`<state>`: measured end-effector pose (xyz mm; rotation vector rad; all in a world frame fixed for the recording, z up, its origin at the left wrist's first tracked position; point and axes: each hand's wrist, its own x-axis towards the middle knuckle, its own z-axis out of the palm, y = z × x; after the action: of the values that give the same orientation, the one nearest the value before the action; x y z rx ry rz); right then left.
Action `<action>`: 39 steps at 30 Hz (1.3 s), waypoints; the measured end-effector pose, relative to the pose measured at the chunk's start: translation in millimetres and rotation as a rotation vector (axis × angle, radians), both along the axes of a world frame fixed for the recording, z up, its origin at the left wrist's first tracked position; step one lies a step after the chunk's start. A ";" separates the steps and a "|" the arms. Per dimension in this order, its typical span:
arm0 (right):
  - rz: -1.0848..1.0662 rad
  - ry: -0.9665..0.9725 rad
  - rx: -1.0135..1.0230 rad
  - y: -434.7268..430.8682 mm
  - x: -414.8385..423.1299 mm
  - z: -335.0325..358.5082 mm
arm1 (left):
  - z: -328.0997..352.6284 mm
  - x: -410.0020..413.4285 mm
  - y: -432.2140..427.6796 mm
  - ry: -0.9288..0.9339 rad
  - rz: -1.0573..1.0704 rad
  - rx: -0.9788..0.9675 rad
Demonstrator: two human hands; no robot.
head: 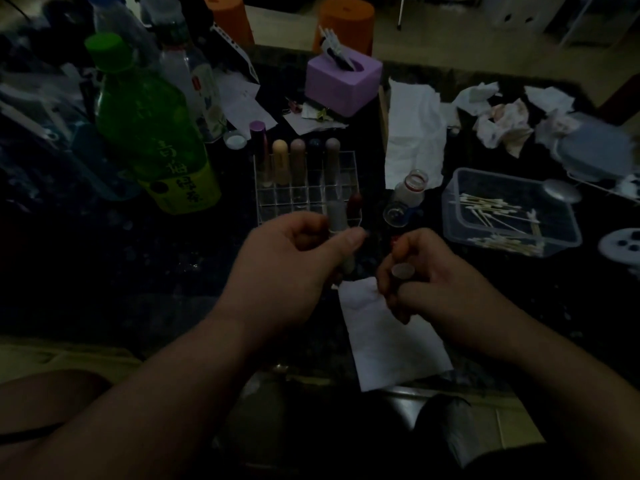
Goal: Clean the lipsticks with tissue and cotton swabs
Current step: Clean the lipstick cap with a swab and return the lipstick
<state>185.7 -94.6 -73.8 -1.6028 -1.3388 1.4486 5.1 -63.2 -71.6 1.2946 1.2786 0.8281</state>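
At frame centre, the lipstick (pixel 402 271) is sitting gripped in the right hand (pixel 433 285). Its red tip is probably soft, so the light, rigid barrel is the safer hold. The left hand (pixel 294 268) is pinching a pale tube (pixel 337 216).

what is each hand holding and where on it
The left hand pinches a pale tube at its middle; the right hand grips a red lipstick around its barrel.
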 end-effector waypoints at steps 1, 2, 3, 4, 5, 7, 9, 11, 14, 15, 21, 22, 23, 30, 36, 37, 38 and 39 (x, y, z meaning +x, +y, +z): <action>-0.018 0.010 -0.039 1.8 2.9 0.4 | -0.1 -0.8 1.4 -0.008 0.019 -0.030; -0.028 -0.007 -0.048 3.2 5.8 1.0 | 0.6 -1.2 2.0 -0.029 0.026 -0.058; -0.032 -0.028 -0.034 3.8 8.6 1.9 | 2.1 -1.3 1.7 -0.041 0.015 -0.077; -0.027 -0.049 -0.003 3.8 10.4 4.3 | 3.1 -1.2 0.9 -0.041 -0.008 -0.086; -0.016 -0.066 0.040 3.8 12.3 7.6 | 3.5 -1.1 -0.5 -0.037 -0.033 -0.085; 0.008 -0.038 0.134 3.4 13.9 16.8 | 3.1 -1.1 -3.0 -0.026 -0.077 -0.053; 0.008 0.082 0.189 2.0 14.3 25.9 | 4.3 -0.6 -4.1 -0.047 -0.096 -0.029; 0.011 0.217 0.172 1.3 18.2 28.8 | 7.2 -0.4 -4.0 -0.105 -0.110 -0.020; 0.010 0.309 0.120 1.6 23.6 29.2 | 8.3 -2.3 -2.9 -0.156 -0.141 0.043; 0.007 0.299 0.127 1.4 24.5 28.9 | 8.4 -3.1 -2.9 -0.165 -0.150 0.062; 0.004 0.205 0.261 -0.5 22.7 28.5 | 8.0 -5.1 -3.8 0.020 -0.227 0.237; -0.004 0.180 0.283 -0.6 21.7 28.6 | 7.6 -4.9 -4.9 0.056 -0.241 0.272; -0.022 0.154 0.304 -0.6 20.3 27.4 | 7.7 -4.4 -6.6 0.082 -0.250 0.292; -0.073 0.105 0.269 -3.8 2.0 15.3 | 9.4 7.2 -13.8 0.077 -0.277 0.017; -0.016 0.083 0.337 0.2 -0.2 2.4 | 8.1 7.8 -9.6 -0.128 -0.340 -0.343; 0.005 0.084 0.364 -0.9 1.0 1.6 | 6.9 7.8 -9.5 -0.199 -0.300 -0.385; 0.037 0.057 0.398 -2.3 2.8 1.3 | 5.8 8.2 -9.6 -0.261 -0.258 -0.417; 0.081 0.002 0.437 -4.0 4.8 1.4 | 5.0 8.9 -9.5 -0.317 -0.224 -0.447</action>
<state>190.5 -98.6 -72.4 -1.2733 -1.6023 1.1002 14.0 -72.7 -66.5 0.8863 0.9730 0.5236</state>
